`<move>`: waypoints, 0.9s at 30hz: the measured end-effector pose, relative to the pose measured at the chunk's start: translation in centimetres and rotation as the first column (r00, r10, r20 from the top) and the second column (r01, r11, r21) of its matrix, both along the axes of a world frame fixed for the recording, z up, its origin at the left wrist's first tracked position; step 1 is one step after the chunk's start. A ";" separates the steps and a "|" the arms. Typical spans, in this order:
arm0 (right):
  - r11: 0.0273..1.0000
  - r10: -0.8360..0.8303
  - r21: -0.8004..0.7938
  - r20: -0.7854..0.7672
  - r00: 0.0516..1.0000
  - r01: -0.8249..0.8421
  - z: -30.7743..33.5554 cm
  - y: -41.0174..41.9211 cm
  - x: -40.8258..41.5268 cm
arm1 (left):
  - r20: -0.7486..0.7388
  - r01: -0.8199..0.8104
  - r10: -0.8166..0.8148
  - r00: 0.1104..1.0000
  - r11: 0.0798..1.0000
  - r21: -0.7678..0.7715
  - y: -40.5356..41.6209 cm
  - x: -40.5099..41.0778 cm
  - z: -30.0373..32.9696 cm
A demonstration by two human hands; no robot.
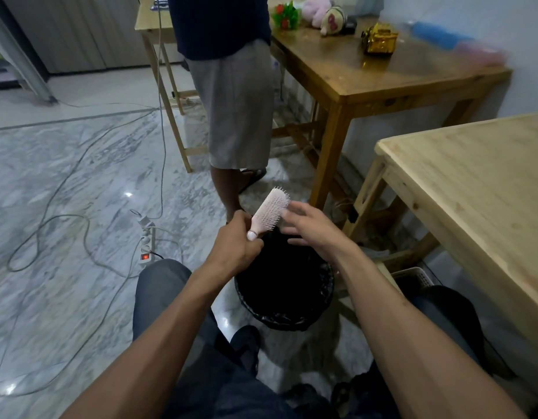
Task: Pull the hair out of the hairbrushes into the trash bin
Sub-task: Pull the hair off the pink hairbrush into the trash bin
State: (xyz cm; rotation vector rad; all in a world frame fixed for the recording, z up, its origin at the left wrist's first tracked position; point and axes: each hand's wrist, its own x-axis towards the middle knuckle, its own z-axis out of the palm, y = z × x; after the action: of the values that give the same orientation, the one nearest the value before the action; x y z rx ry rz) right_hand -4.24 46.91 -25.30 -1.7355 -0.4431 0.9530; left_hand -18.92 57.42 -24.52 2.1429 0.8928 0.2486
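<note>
My left hand is closed around the handle of a pale pink hairbrush, held tilted with its bristled head pointing up and to the right. My right hand hovers beside the brush head with fingers spread, fingertips close to the bristles; nothing shows in it. Both hands are above a round trash bin lined with a black bag, which stands on the floor between my knees. I cannot make out any hair on the bristles.
Another person in grey shorts stands just beyond the bin. A light wooden table is at my right, a darker table with toys behind it. Cables and a power strip lie on the marble floor at left.
</note>
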 end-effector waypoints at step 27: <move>0.754 -0.631 0.351 0.150 0.761 0.555 19.2 -17.6 8.8 | 0.362 0.286 -0.374 0.854 0.918 0.274 -15.0 13.7 14.8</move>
State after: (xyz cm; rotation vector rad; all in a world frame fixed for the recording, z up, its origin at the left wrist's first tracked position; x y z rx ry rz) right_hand 4.53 29.32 -6.13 -1.5806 -0.1476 0.1764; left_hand -5.19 42.38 -9.70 2.2751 0.2537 0.6109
